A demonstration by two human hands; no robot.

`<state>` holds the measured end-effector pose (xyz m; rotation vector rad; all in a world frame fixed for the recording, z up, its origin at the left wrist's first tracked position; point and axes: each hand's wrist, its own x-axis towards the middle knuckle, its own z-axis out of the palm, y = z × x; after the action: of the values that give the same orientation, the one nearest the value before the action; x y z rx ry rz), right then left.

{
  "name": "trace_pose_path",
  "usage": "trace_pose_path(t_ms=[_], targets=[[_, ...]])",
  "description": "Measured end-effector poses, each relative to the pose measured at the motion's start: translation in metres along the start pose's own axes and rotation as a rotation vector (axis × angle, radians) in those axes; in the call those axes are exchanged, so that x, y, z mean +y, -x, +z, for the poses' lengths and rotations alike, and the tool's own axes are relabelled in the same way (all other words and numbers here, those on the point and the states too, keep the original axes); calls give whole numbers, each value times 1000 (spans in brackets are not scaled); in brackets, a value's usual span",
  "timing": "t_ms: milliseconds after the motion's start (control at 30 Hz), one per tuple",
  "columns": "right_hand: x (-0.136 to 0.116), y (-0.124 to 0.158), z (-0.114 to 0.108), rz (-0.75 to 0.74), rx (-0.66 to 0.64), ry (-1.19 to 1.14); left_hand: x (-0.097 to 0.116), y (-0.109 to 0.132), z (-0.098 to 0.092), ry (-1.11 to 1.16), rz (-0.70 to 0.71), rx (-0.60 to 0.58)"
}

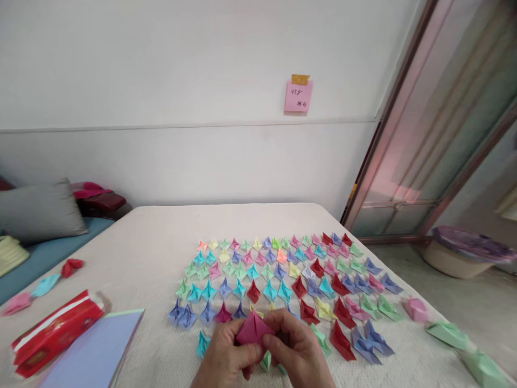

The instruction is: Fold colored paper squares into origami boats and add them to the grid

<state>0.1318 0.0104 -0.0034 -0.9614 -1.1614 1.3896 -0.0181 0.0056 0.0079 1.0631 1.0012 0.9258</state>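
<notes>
A partly folded pink origami paper (254, 328) is held between both hands, low in the middle of the head view, its pointed tip facing away from me. My left hand (226, 350) pinches its left side, thumb on top. From the right, my right hand (294, 345) grips the other side, with the thumb pressed on the paper's lower edge. Around and behind the hands stand rows of small folded paper pieces in several colours, such as a dark red one (342, 341) and a cyan one (203, 343). My hands hide some of them.
A red tissue pack (56, 334) and a stack of coloured paper (92, 350) lie at left on the cloth-covered table (161, 231). Loose folded pieces, including a green one (448, 334), line the right edge. A lidded bin (460, 250) stands on the floor.
</notes>
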Motion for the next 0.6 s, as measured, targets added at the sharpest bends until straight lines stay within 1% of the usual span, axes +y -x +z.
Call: trace_pose_path(t_ms=[133, 300, 433, 500, 600], targets=[[-3, 5, 0, -3, 60, -8, -3, 0, -5, -43, -6, 21], [-12, 9, -2, 35, 16, 10, -5, 5, -14, -108, -6, 50], [-6, 9, 1, 48, 5, 16, -1, 9, -22, -132, 22, 115], [-2, 10, 7, 66, -30, 19, 2, 9, -24, -91, 20, 158], [-2, 15, 17, 74, -127, 58, 5, 10, -22, -28, 5, 217]])
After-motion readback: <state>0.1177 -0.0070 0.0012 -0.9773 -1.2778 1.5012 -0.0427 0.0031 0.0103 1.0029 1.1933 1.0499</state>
